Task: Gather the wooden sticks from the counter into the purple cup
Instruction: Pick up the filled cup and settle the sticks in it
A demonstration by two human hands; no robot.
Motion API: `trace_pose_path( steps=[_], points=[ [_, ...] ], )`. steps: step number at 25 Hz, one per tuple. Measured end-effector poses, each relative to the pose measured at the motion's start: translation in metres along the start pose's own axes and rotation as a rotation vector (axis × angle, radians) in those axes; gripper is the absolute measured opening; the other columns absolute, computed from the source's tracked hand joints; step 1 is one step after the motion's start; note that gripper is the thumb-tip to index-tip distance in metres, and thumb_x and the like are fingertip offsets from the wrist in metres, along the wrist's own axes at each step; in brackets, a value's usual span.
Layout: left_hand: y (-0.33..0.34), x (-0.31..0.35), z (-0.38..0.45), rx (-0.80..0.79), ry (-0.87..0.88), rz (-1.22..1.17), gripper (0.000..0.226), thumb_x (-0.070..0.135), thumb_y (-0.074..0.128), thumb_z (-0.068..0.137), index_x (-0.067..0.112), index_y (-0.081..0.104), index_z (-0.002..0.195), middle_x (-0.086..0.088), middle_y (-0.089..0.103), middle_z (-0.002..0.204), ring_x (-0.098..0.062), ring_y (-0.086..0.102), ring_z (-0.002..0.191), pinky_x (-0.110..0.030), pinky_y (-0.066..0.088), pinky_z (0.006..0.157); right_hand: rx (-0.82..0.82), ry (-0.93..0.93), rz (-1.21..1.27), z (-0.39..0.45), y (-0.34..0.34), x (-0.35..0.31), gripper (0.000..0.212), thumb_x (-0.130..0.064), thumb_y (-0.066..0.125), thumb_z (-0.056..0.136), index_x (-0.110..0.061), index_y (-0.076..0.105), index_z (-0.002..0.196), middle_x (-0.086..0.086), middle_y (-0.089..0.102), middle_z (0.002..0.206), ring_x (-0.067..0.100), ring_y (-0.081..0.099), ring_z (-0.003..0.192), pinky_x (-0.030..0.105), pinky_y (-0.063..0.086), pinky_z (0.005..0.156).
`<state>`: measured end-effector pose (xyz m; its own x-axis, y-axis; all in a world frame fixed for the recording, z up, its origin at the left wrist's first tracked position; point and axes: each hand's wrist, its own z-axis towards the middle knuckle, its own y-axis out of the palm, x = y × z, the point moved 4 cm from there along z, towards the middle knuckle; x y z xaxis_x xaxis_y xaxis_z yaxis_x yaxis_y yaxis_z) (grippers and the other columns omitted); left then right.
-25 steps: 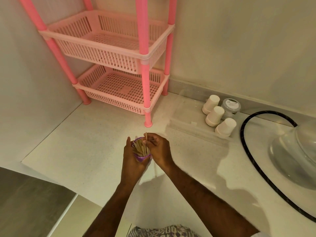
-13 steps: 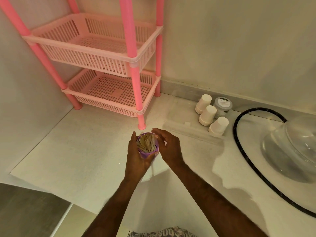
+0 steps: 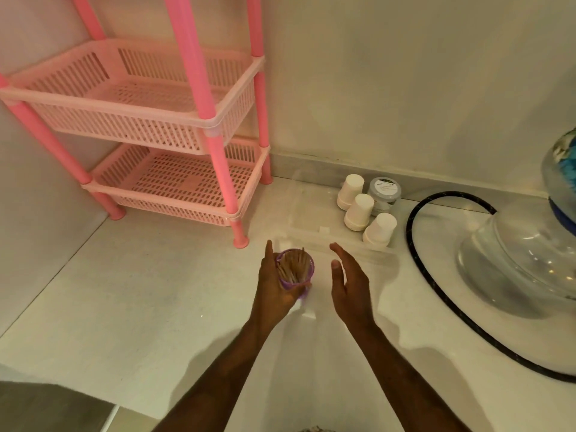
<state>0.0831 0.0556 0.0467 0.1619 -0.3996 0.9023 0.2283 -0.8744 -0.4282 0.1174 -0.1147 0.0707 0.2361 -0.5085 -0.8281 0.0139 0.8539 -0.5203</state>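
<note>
Drawn back from the purple cup (image 3: 295, 270) since a moment ago, right hand (image 3: 349, 283) flat and empty just beside it, left hand (image 3: 274, 291) wrapped round the cup, steadying upright wooden sticks (image 3: 293, 263) above the counter (image 3: 131, 300).

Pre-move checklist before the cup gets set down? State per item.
1. Left hand has a grip on the purple cup: ok.
2. Wooden sticks inside the cup: ok.
3. Right hand open, off the cup: ok.
4. No loose sticks on the visible counter: ok.
5. Counter under the hands free: cannot tell.
6. Upturned white cups apart from the hands: ok.
</note>
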Motion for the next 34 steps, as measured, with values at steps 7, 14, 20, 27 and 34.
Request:
trace_pose_path(
  steps=[7, 14, 20, 27, 34],
  points=[
    [0.037, -0.001, 0.002, -0.080, 0.001, -0.022, 0.120, 0.057, 0.083, 0.063, 0.052, -0.002, 0.147, 0.011, 0.033, 0.153, 0.000, 0.034, 0.133, -0.007, 0.029, 0.101, 0.110, 0.168, -0.010, -0.025, -0.033, 0.048, 0.045, -0.043, 0.035, 0.100, -0.026, 0.048, 0.140, -0.005, 0.054, 0.143, 0.012, 0.048, 0.133, 0.027, 0.036, 0.107],
    [0.047, -0.007, 0.005, -0.118, 0.045, 0.028, 0.112, 0.066, 0.076, 0.066, 0.050, 0.001, 0.149, 0.025, 0.023, 0.152, 0.001, 0.028, 0.136, -0.007, 0.026, 0.100, 0.123, 0.225, -0.006, -0.023, -0.042, 0.058, 0.047, -0.042, 0.036, 0.099, -0.023, 0.050, 0.140, -0.002, 0.054, 0.144, 0.016, 0.048, 0.134, 0.030, 0.036, 0.108],
    [0.051, -0.006, 0.003, -0.110, 0.026, 0.039, 0.110, 0.068, 0.076, 0.064, 0.055, 0.004, 0.146, 0.026, 0.027, 0.149, 0.001, 0.033, 0.132, -0.006, 0.029, 0.097, 0.116, 0.221, -0.004, -0.021, -0.043, 0.053, 0.048, -0.043, 0.037, 0.097, -0.024, 0.050, 0.140, -0.002, 0.054, 0.143, 0.017, 0.048, 0.134, 0.038, 0.038, 0.110],
    [0.051, -0.011, -0.004, -0.106, 0.034, 0.023, 0.106, 0.072, 0.075, 0.063, 0.062, 0.004, 0.142, 0.049, 0.019, 0.137, 0.007, 0.035, 0.130, 0.002, 0.032, 0.090, 0.127, 0.221, 0.007, -0.019, -0.048, 0.050, 0.048, -0.041, 0.039, 0.096, -0.022, 0.051, 0.138, 0.000, 0.054, 0.143, 0.021, 0.049, 0.133, 0.049, 0.041, 0.110],
    [0.045, 0.006, 0.000, -0.059, 0.040, 0.042, 0.111, 0.076, 0.073, 0.059, 0.061, 0.001, 0.142, 0.055, 0.014, 0.136, 0.015, 0.031, 0.125, 0.003, 0.026, 0.090, 0.111, 0.225, 0.033, -0.016, -0.045, 0.042, 0.049, -0.042, 0.038, 0.096, -0.021, 0.051, 0.139, 0.000, 0.054, 0.144, 0.020, 0.049, 0.134, 0.049, 0.040, 0.111]
  ],
)
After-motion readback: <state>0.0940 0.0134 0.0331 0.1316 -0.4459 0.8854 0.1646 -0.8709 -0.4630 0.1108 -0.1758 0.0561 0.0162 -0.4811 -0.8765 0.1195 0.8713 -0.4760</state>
